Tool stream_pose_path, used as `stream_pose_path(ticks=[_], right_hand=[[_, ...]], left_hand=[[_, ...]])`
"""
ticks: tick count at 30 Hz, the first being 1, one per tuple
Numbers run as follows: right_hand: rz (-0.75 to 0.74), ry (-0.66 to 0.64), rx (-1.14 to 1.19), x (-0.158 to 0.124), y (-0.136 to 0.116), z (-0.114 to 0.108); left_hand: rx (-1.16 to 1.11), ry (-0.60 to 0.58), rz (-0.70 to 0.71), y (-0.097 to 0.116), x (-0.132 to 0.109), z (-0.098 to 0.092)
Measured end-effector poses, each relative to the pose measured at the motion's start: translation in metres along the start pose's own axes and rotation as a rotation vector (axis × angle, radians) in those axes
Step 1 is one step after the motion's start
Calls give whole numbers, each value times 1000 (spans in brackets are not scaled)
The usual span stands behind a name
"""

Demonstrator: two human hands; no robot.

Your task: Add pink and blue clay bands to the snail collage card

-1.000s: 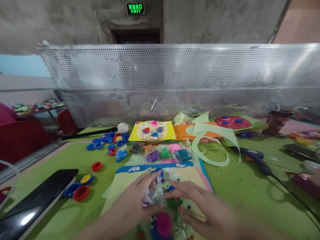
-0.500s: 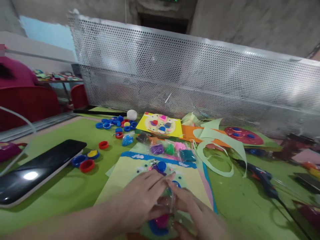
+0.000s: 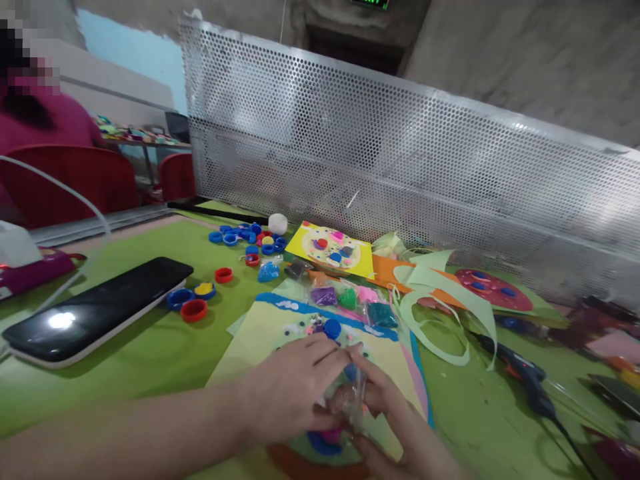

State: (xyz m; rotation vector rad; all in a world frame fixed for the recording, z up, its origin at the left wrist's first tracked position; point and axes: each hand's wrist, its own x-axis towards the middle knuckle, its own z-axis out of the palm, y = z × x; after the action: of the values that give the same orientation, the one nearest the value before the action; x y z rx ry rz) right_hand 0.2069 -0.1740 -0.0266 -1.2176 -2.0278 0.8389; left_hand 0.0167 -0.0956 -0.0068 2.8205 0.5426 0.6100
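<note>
My left hand and my right hand meet low in the middle, over a pale yellow paper picture with a blue band along its far side. Between them is a small clear plastic bag, gripped by the fingers of both. What is in the bag is hidden. Just past my left fingertips a blue bottle cap sits on the picture beside small beads. Below the hands a pink and blue shape on the picture is partly covered.
Small bags of coloured clay lie along the picture's far edge. On the left are a phone and red and blue caps. A glue gun and paper strips lie right. A perforated metal panel stands behind.
The view has shifted left, so things on the table appear further right. Both hands stay on the plastic bag, with little change in their grip.
</note>
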Motion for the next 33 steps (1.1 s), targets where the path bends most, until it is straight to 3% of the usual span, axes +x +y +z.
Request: stream_pose_path(ticks=[7, 12, 16, 19, 22, 27, 29, 33], right_hand=[[-46, 5, -107, 2, 2, 4], [-90, 210, -79, 7, 1, 1], [-87, 241, 37, 10, 6, -3], [-58, 220, 84, 9, 11, -6], [-51, 199, -31, 9, 14, -12], [-56, 182, -319, 30, 7, -25], [-61, 211, -317, 49, 4, -29], [10, 254, -126, 93, 2, -25]], left_hand=[[-71, -84, -70, -5, 3, -3], [-53, -82, -143, -9, 2, 0], [-62, -86, -222, -16, 3, -10], [-42, -23, -352, -38, 4, -25], [53, 77, -494, -77, 2, -39], [367, 22, -566, -133, -7, -44], [446, -12, -574, -138, -9, -45], [489, -13, -582, -129, -9, -53]])
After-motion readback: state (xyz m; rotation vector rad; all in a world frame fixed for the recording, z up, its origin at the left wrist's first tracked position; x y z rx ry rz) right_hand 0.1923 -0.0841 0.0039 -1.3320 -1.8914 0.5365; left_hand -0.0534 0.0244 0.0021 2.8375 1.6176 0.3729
